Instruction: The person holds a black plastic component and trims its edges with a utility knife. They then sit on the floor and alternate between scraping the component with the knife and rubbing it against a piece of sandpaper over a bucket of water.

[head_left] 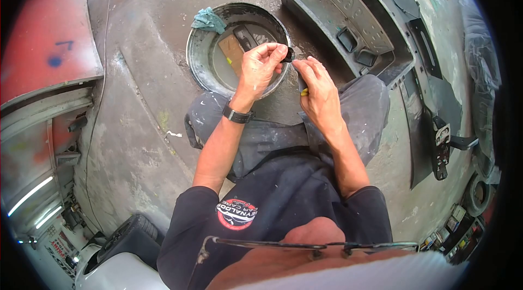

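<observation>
My left hand [258, 67], with a dark watch on its wrist, pinches a small black part [288, 54] over the right side of a round metal bucket [197, 64]. My right hand [320, 91] is closed around a thin dark piece with a yellow edge [304, 92], its fingertips close to the black part. Inside the bucket are murky water, a tan block [231, 53] and a dark object [244, 37]. A blue-green cloth [209, 20] hangs over the bucket's upper left rim.
A large black plastic tray [305, 14] with raised lettering stands on the floor at the upper right. Dark panels and a metal bracket [442, 143] lie farther right. A red painted panel [52, 44] is at the left, a tire [122, 238] at the lower left.
</observation>
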A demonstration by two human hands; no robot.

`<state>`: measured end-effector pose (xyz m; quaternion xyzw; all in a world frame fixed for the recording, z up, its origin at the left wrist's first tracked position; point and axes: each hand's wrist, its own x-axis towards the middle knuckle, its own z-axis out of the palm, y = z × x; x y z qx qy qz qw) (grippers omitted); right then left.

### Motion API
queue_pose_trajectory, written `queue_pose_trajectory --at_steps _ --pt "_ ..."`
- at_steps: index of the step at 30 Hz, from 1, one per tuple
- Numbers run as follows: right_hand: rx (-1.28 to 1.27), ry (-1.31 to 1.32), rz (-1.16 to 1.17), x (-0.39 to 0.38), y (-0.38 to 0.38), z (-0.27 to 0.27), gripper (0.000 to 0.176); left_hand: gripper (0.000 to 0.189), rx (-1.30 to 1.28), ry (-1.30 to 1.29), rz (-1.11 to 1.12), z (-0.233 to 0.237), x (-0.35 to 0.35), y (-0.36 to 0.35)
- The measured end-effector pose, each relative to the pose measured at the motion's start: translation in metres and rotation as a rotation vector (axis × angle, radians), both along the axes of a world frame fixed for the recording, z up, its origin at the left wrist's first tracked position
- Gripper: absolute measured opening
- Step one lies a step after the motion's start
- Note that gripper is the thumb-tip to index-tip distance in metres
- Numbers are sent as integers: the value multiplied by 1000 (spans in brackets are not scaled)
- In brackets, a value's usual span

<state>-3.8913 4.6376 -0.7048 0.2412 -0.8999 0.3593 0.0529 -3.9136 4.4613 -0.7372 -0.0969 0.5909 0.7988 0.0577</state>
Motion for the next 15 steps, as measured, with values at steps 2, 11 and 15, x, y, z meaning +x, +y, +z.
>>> queue_pose_trajectory --at_steps 2,11,15 --pt "23 10 -5 2 1 3 70 28 1 -14 -12 2 0 -1" --pt "221 200 -28 -5 9 -4 76 24 288 -131 -143 1 0 -8" --pt "28 112 -173 -10 13 -11 70 21 311 -135 -173 2 1 -8"
